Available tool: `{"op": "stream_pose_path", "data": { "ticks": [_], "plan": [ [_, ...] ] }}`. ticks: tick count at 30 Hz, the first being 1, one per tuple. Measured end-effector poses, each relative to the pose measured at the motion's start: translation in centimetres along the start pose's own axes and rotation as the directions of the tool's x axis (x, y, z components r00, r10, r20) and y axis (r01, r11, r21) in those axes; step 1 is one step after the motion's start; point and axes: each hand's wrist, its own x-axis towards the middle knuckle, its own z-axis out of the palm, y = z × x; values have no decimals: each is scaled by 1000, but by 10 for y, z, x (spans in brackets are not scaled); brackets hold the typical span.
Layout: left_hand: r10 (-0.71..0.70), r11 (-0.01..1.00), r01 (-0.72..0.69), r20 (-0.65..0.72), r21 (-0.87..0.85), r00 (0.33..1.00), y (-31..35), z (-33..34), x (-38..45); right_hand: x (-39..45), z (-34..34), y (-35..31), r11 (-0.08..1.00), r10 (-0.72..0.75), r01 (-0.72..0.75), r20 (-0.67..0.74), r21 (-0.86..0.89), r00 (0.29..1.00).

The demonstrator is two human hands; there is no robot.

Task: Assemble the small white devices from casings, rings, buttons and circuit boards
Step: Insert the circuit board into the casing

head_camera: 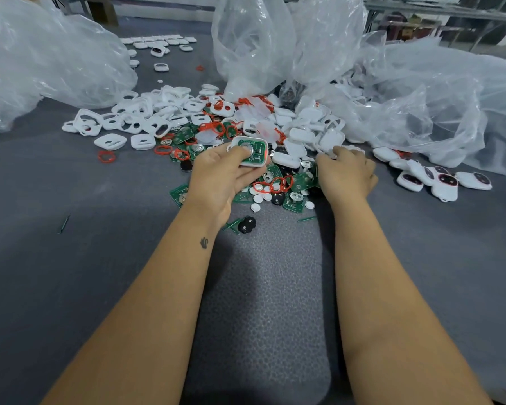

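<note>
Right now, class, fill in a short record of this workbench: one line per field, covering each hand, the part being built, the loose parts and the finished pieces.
Left hand: left hand grips a half-built device, thumb pressing its middle
Half-built device: white casing, green circuit board showing inside
Right hand: right hand reaches into the white back covers; whether it holds one cannot be told
Loose parts: red rings, green circuit boards, white front casings
Finished pieces: closed devices at the right
Surface: grey table, clear plastic bags behind

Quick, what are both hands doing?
Left hand: holds a white casing with a green circuit board inside.
Right hand: reaching into white casings; grip cannot be told.
</note>
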Motion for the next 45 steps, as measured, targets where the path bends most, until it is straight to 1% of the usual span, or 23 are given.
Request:
{"op": "stream_pose_path", "data": {
  "ticks": [2, 4, 6, 7, 10, 13, 15, 16, 19, 21, 24, 26, 30, 38, 41, 43, 45],
  "plan": [
    [3, 1000, -3, 0, -8, 1000, 0, 0, 0, 2, 0, 1, 996, 23, -20, -42, 83, 999],
    [12, 1000, -12, -3, 3, 1000, 1, 1, -1, 2, -1, 1, 969, 46, -25, -80, 247, 996],
    [21, 1000, -21, -7, 11, 1000, 0, 1, -1, 1, -2, 0, 883, 100, -30, -125, 468, 987],
    [23, 1000, -23, -11, 11, 1000, 1, 1, -1, 0, -3, 0, 834, 137, -28, -159, 551, 978],
    [11, 1000, -11, -25, -4, 1000, 0, 1, 0, -1, -6, -2, 707, 196, 13, -214, 707, 957],
    [-4, 1000, 4, -31, -12, 1000, 0, 1, 0, -5, -7, -6, 629, 161, 59, -203, 775, 966],
    [-7, 1000, 7, -32, -12, 999, -1, 1, 1, -9, -8, -10, 536, 99, 66, -141, 842, 985],
    [-8, 1000, 8, -33, -9, 999, -1, 1, 1, -11, -8, -13, 507, 58, 67, -111, 860, 992],
    [-10, 1000, 11, -28, 10, 1000, -1, 0, 2, -18, -7, -22, 494, -55, 68, -47, 867, 997],
    [-9, 999, 10, -13, 53, 1000, -3, 0, 2, -25, -5, -30, 469, -90, 63, -23, 881, 996],
    [0, 986, -2, 12, 169, 1000, -6, 2, 2, -35, 2, -40, 457, -131, 133, -81, 879, 988],
    [10, 978, -13, 15, 206, 1000, -8, 3, 2, -40, 6, -44, 453, -183, 198, -127, 869, 975],
    [43, 981, -46, 16, 188, 999, -7, 3, 3, -45, 9, -46, 464, -274, 254, -135, 848, 952],
    [64, 986, -65, 15, 154, 998, -6, 3, 3, -48, 12, -47, 499, -379, 336, -148, 799, 914],
    [74, 988, -77, 25, 136, 997, -5, 4, 2, -50, 12, -46, 552, -463, 441, -179, 708, 868],
    [79, 988, -82, 28, 129, 996, -5, 3, 2, -50, 12, -45, 589, -551, 545, -196, 596, 811],
    [74, 988, -73, -2, 138, 997, -4, 2, 3, -50, 11, -43, 601, -629, 616, -175, 509, 758]
  ]
}}
